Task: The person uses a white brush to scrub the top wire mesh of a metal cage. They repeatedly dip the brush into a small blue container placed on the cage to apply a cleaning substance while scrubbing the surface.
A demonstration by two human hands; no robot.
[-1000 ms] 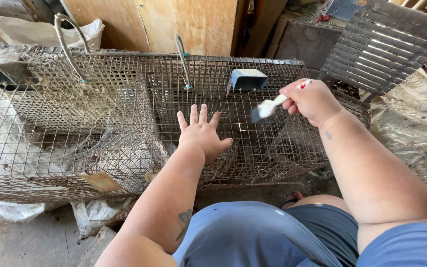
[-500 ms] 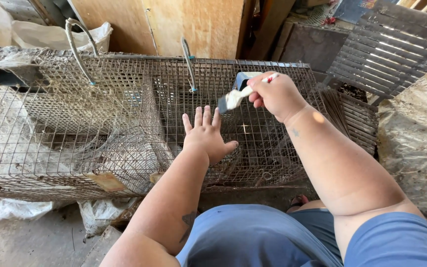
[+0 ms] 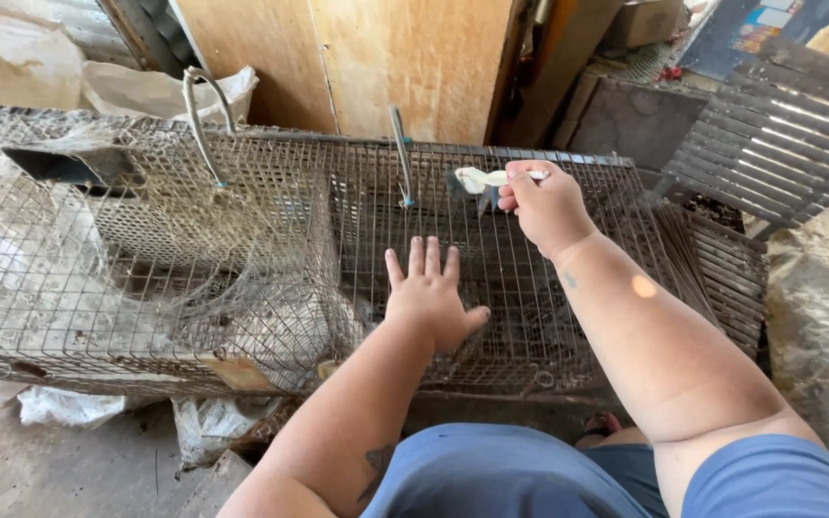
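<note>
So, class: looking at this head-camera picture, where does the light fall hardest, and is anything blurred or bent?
Head view: strong light falls on the wooden board and the right forearm, with one bright spot on the skin; the wire cage casts fine mesh shadows inside; left hand, right hand and brush look sharp; cage edges bow slightly outward at the sides.

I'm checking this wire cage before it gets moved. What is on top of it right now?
The left hand lies flat on the wire cage; the right hand holds a white brush over the far edge. Two metal handles stand up. Whatever is under the palm is hidden.
</note>
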